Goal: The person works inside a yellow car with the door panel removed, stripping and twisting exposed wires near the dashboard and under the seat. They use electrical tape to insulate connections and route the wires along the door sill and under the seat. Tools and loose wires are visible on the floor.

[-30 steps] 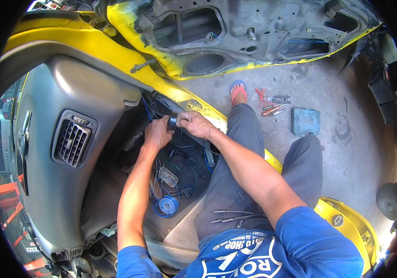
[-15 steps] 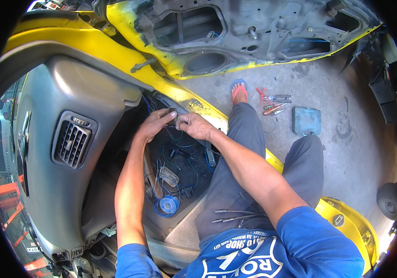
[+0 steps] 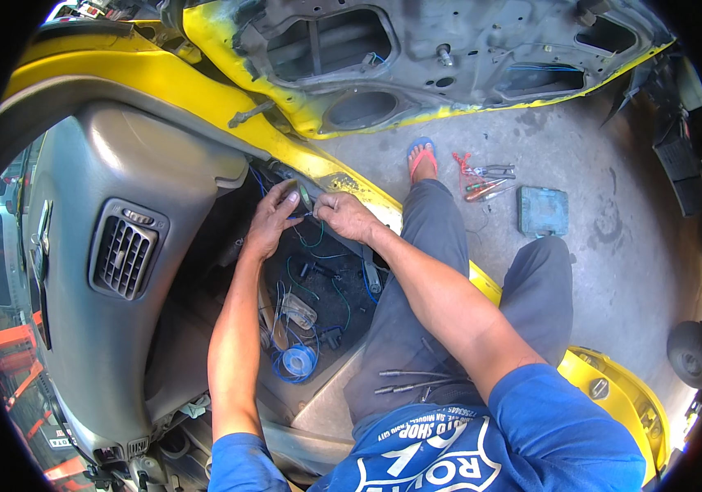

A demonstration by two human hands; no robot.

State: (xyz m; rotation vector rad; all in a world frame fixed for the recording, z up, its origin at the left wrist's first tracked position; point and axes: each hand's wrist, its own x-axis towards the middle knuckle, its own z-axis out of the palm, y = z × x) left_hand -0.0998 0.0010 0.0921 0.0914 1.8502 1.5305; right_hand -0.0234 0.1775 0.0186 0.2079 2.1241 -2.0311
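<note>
The left hand (image 3: 271, 220) has its fingers curled, gripping a small dark piece (image 3: 305, 198) over the car's footwell — it may be a roll of tape, but it is too small and too shaded to be sure. The right hand (image 3: 344, 216) is just beside it, fingers pinched together; what lies between their tips cannot be told. A thin blue-green wire (image 3: 312, 243) hangs below the hands.

The footwell (image 3: 273, 379) holds a spool (image 3: 298, 361) wound with blue wire, a translucent packet (image 3: 298, 312) whose contents are unreadable, and small black parts (image 3: 332, 338) among loose wires. Beyond the yellow sill (image 3: 371, 201), a teal case (image 3: 543, 211) lies flat on the concrete floor (image 3: 593, 283) — its inside does not show — near pliers (image 3: 494, 171) and screwdrivers (image 3: 482, 192). Thin blue wire (image 3: 541, 67) crosses an opening in the stripped door (image 3: 478, 29).
</note>
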